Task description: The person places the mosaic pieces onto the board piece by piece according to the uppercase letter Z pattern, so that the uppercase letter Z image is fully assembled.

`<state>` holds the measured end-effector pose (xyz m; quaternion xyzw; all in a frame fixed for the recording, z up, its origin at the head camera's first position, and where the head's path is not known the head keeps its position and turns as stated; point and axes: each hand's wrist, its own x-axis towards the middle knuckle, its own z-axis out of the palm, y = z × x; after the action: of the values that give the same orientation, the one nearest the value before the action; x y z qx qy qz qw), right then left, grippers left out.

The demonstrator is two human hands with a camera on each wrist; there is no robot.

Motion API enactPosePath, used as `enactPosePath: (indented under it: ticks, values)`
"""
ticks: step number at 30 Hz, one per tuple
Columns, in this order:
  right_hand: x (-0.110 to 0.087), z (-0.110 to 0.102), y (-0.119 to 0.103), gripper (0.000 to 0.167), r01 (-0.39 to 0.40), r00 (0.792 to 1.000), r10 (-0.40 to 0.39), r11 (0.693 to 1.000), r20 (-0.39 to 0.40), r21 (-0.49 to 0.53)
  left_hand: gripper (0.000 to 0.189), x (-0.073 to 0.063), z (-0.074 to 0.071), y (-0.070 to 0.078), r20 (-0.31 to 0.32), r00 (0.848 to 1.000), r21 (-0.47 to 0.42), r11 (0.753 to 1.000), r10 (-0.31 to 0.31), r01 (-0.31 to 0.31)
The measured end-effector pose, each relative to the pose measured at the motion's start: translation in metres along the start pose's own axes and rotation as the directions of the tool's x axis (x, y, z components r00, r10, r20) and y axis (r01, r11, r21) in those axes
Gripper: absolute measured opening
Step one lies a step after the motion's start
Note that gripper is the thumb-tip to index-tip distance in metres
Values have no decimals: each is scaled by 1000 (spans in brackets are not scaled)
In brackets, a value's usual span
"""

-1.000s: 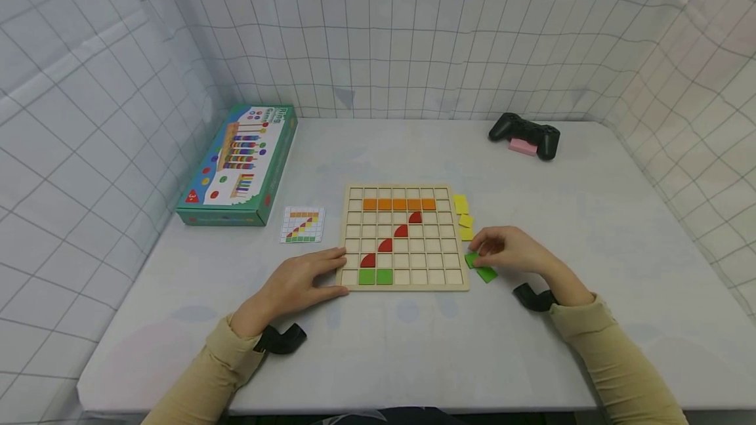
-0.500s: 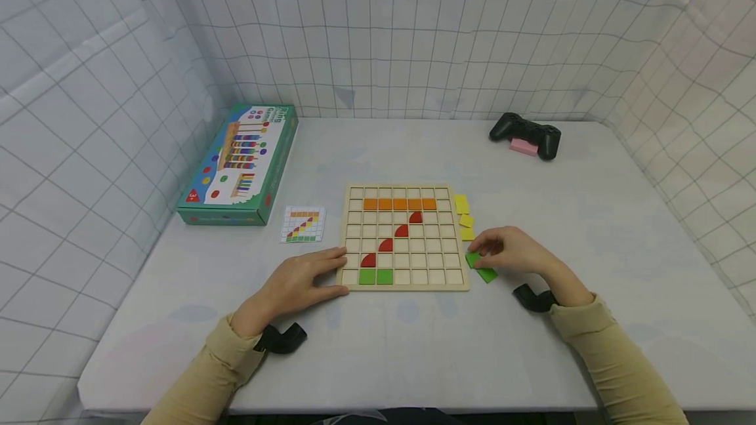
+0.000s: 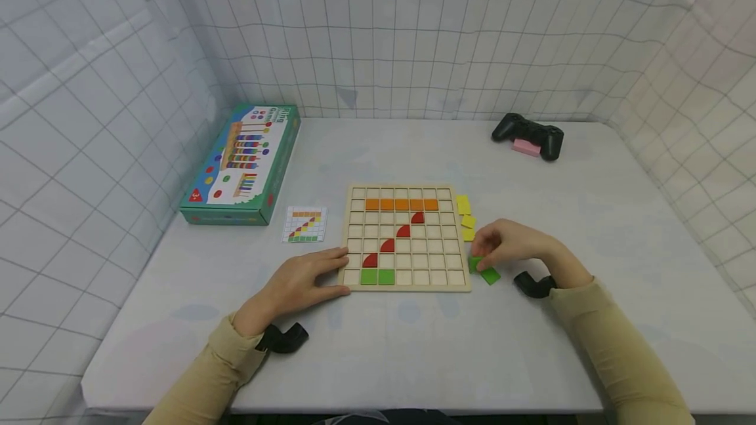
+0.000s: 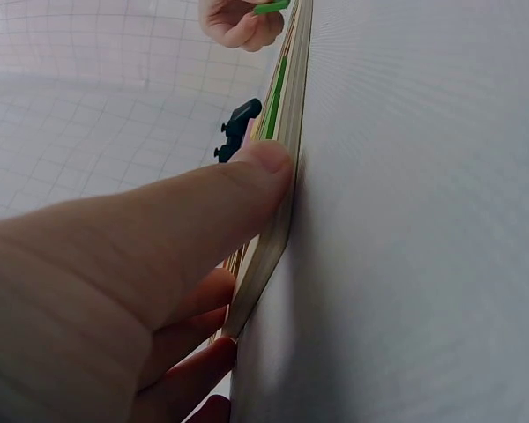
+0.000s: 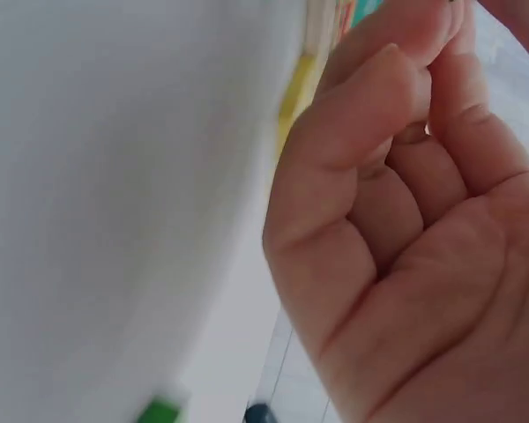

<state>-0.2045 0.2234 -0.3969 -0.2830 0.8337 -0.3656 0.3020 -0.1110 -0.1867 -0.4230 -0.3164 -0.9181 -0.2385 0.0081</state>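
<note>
A wooden grid board (image 3: 413, 288) lies on the table. It bears a row of several orange squares (image 3: 401, 204), a diagonal of several red quarter-circle tiles (image 3: 387, 246) and two green squares (image 3: 378, 277) in its nearest row. My left hand (image 3: 304, 281) rests against the board's left edge, fingers extended, thumb (image 4: 264, 159) at the near corner. Beside the right edge, my right hand (image 3: 512, 243) pinches a green square tile (image 3: 474, 265), tilted up off the table; the left wrist view also catches it. Another green tile (image 3: 490, 276) lies just below those fingertips.
Several yellow tiles (image 3: 463, 204) line the board's right side. Left of the board is a pattern card (image 3: 304, 224), with a green game box (image 3: 242, 162) behind it. A black game controller (image 3: 528, 135) and a pink block (image 3: 526, 147) sit at the back right.
My right hand has lifted slightly, tipping up the green tile it pinches. The left hand stays at the board's edge, and the tiles on the board are unchanged.
</note>
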Motion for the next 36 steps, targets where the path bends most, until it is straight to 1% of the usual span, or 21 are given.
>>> enactPosePath:
  ticks: [2, 5, 10, 13, 18, 26, 36]
  values:
    - [5, 0, -7, 20, 20, 999, -21, 999, 33, 35, 62, 0, 0, 0, 0, 1000, -1, 1000, 0, 0]
    - [15, 4, -22, 18, 47, 997, -50, 997, 54, 53, 62, 0, 0, 0, -2, 1000, 3, 1000, 3, -3]
    - [35, 17, -44, 13, 87, 993, -88, 996, 84, 15, 61, 1, 0, 1, -3, 1000, 7, 1000, 4, -4]
    - [47, 27, -51, 11, 94, 991, -94, 996, 93, 2, 61, 0, 0, 0, 0, 1000, 0, 1000, -1, 1]
    - [60, 41, -62, 9, 109, 990, -106, 994, 96, -22, 61, 0, 1, 0, 1, 1000, -7, 1000, -6, 6]
    - [70, 52, -74, 7, 99, 992, -90, 989, 83, -106, 61, 0, 1, 0, -5, 1000, -2, 1000, 7, -7]
    - [76, 61, -78, 3, 98, 994, -86, 970, 61, -223, 61, 1, 0, 0, -5, 1000, 2, 1000, 7, -7]
